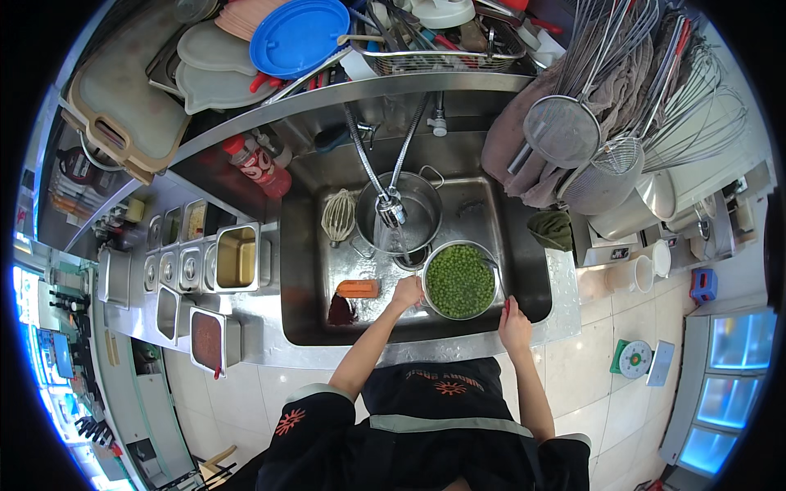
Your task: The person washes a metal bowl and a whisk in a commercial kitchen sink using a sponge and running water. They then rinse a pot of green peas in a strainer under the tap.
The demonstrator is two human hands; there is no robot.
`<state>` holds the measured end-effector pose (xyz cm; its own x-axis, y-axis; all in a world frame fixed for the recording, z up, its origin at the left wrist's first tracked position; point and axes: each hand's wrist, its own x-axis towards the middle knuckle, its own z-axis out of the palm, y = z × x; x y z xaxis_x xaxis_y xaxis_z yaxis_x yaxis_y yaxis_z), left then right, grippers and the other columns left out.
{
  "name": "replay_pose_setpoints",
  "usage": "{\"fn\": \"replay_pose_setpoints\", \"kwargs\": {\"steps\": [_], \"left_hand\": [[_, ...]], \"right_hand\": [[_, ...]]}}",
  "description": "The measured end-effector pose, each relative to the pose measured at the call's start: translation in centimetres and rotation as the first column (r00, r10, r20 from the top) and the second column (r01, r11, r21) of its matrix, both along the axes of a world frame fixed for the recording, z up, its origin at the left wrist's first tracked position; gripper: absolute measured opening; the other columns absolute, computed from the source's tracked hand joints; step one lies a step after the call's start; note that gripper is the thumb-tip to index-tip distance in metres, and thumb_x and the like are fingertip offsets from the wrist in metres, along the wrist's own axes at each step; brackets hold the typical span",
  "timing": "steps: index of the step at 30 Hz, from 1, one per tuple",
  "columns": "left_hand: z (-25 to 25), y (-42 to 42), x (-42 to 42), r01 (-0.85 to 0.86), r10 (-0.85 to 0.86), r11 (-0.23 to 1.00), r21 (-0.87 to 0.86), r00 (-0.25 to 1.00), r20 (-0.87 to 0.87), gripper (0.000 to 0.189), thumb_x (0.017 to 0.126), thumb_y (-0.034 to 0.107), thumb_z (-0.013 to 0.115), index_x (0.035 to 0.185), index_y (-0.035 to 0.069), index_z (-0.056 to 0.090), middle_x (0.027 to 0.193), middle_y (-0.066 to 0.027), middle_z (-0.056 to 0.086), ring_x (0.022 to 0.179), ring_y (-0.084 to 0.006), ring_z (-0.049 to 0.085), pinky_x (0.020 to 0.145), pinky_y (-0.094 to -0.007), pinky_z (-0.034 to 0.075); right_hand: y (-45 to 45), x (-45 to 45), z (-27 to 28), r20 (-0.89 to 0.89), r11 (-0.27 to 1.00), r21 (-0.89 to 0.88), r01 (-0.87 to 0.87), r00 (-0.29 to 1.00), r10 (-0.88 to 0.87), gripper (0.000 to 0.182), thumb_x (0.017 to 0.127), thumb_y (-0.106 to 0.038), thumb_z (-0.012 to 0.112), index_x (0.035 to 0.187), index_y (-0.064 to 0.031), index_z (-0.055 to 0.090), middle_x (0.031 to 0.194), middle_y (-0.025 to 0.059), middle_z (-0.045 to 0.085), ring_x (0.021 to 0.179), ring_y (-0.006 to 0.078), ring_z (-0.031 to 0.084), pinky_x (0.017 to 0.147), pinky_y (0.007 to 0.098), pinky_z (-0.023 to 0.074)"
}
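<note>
A round metal pot (425, 294) full of green peas (460, 279) in liquid is over the front of the steel sink (540, 294). My left hand (407, 292) grips the pot at its left side, where a handle is mostly hidden by the fingers. In my right hand (514, 325) is the red handle of a metal utensil (500, 279), whose head dips into the peas at the pot's right rim. Behind it, water runs from a spray faucet (391, 212) in front of a larger two-handled pot (424, 196) in the sink.
A whisk head (338, 215) and an orange-backed brush (358, 288) lie in the sink's left part. Left on the counter are several steel containers (236, 258). Strainers (562, 132) and whisks hang at the right. A basket of utensils (442, 61) sits on the shelf above.
</note>
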<state>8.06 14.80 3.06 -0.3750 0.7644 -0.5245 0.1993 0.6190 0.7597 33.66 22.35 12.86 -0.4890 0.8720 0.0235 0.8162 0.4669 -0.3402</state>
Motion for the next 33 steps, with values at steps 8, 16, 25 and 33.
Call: {"fn": "replay_pose_setpoints", "kwargs": {"steps": [8,16,25,33], "left_hand": [[0.5,-0.5,1.1,-0.019,0.02,1.0,-0.016,0.998,0.053,0.027,0.081,0.011,0.031,0.068,-0.003,0.05,0.055,-0.0101,0.057,0.042,-0.0172,0.055,0.044,-0.0276,0.046],[1.4,-0.9,1.6,-0.052,0.053,0.998,-0.018,0.993,0.105,0.034,0.086,0.017,0.027,0.07,-0.005,0.048,0.055,-0.0111,0.055,0.043,-0.0174,0.055,0.041,-0.0272,0.047],[-1.0,-1.6,2.5,-0.069,0.097,0.985,0.155,0.98,-0.177,0.023,0.083,0.013,0.034,0.075,-0.004,0.047,0.054,-0.0119,0.055,0.044,-0.0207,0.056,0.043,-0.0307,0.046],[-2.6,-1.3,2.3,0.054,0.075,0.971,0.233,0.856,-0.511,0.02,0.082,0.014,0.037,0.076,-0.004,0.044,0.051,-0.016,0.053,0.048,-0.0289,0.056,0.049,-0.0371,0.046]], "right_hand": [[-0.7,-0.4,-0.6,0.11,0.999,0.004,0.032,0.993,-0.033,0.034,0.079,-0.016,0.045,0.111,-0.0031,0.04,0.067,0.0168,0.056,0.052,0.0329,0.055,0.045,0.0422,0.0438],[-1.1,0.4,-1.0,0.078,0.999,-0.028,0.043,0.996,-0.041,0.035,0.078,-0.015,0.045,0.111,-0.0039,0.04,0.068,0.0171,0.056,0.056,0.033,0.055,0.048,0.0425,0.0439],[-1.6,0.7,-1.1,0.12,0.995,-0.065,0.071,0.991,-0.063,0.035,0.078,-0.015,0.046,0.111,-0.0038,0.04,0.07,0.0177,0.057,0.057,0.0332,0.055,0.049,0.0424,0.0437],[-2.2,1.2,-1.3,0.031,0.997,-0.029,0.066,0.997,-0.065,0.036,0.077,-0.015,0.047,0.11,-0.0021,0.041,0.068,0.0195,0.056,0.057,0.034,0.055,0.049,0.0421,0.0435]]}}
